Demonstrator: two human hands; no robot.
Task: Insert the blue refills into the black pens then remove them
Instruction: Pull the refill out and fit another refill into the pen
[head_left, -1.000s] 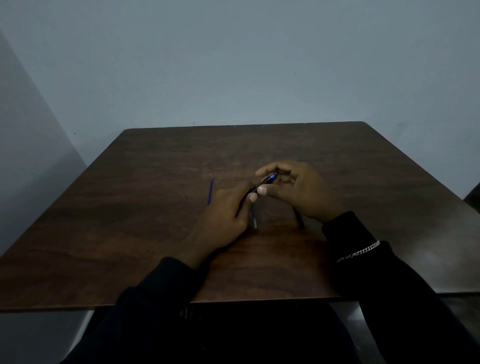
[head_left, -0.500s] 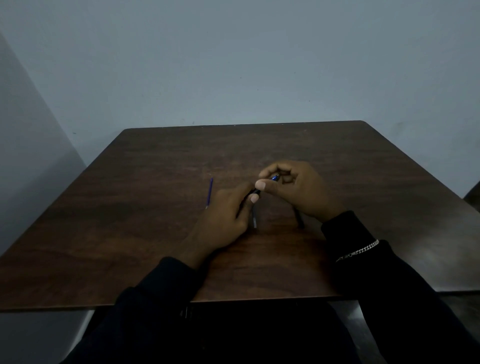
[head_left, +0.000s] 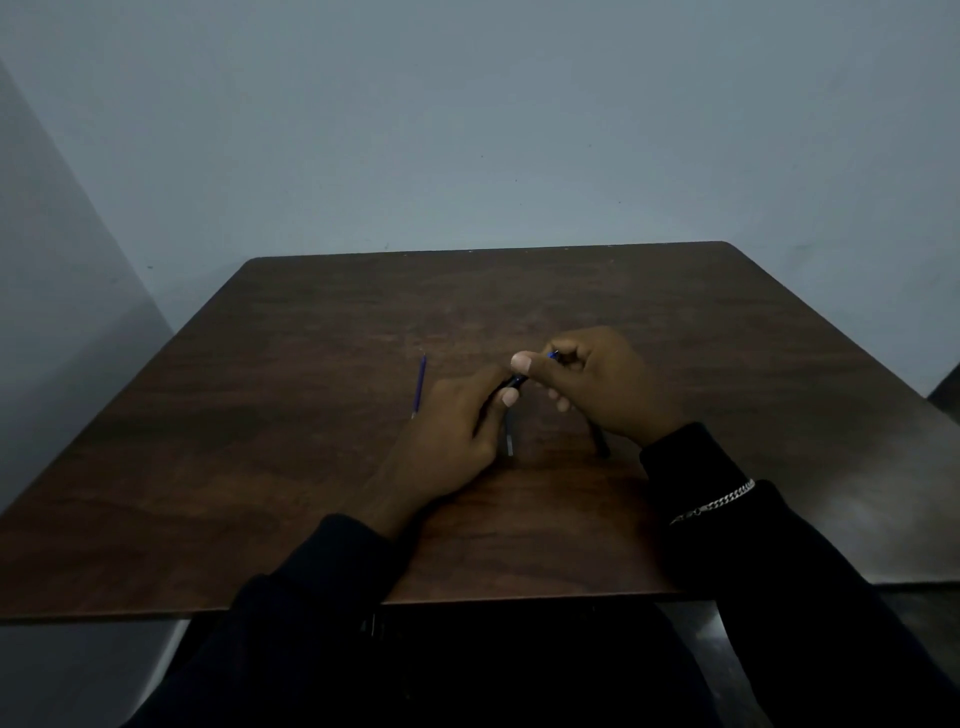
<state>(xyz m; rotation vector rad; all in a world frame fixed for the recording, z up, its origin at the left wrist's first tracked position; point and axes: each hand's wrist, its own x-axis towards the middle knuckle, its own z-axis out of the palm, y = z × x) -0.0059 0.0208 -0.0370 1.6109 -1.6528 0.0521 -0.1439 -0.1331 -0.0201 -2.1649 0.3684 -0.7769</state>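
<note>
My left hand (head_left: 457, 421) grips a black pen (head_left: 515, 383) near the middle of the wooden table (head_left: 260, 467), the barrel poking out past its thumb. My right hand (head_left: 608, 384) pinches a blue refill (head_left: 552, 355) whose lower part sits in the pen's open end; only a short blue stretch shows between the fingers. A second blue refill (head_left: 419, 385) lies loose on the table, just left of my left hand. Another black pen (head_left: 601, 445) lies partly hidden under my right wrist.
A slim dark-and-grey pen part (head_left: 509, 441) lies on the table between my hands. The table's near edge runs just in front of my forearms; a pale wall stands behind the far edge.
My right hand has shifted slightly right and up with the blue refill. The left hand, the loose refill and the pen under my wrist have stayed put.
</note>
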